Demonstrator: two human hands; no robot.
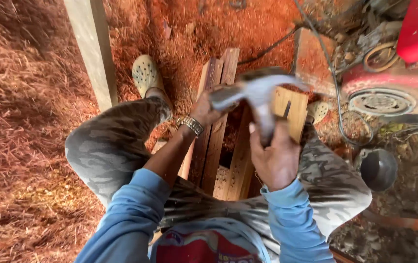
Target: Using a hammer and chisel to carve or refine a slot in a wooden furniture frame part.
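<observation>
Nearest: light-blue sleeves, camo trousers, knees spread either side of the work.

R hand (276,158) up in front of chest, fingers (287,141) clamped round handle of hammer (257,95). Handle runs up and away from palm; head blurred, pale grey, lying crosswise w/ long axis roughly left-right, above the wood. Hammer's exact outline smeared by motion, so face vs claw end can't be told for sure.

L hand (206,109), metal wristwatch (191,124) on wrist, reaching fwd to left end of hammer head, just over the planks. Fingers look curled and together near/under the blurred head; whether gripping wood, a nail or nothing: can't tell. L hand nearer to the plank tops, R hand nearer to hammer handle.

Below/between knees: wooden planks (216,131) standing on floor, reddish-brown, long axis running away from body, two or three side by side. Lighter, yellower block (291,109) just right of them, right behind hammer head, w/ a dark slot or nail mark on its face.

Farther: pale perforated clog (145,73) on left foot, pale post (92,48) beside it. Floor (28,146) covered in red-orange sawdust and shavings. Far right: red machine (413,48) w/ cables (333,78), a round dark pot (378,169) near floor's right edge.
</observation>
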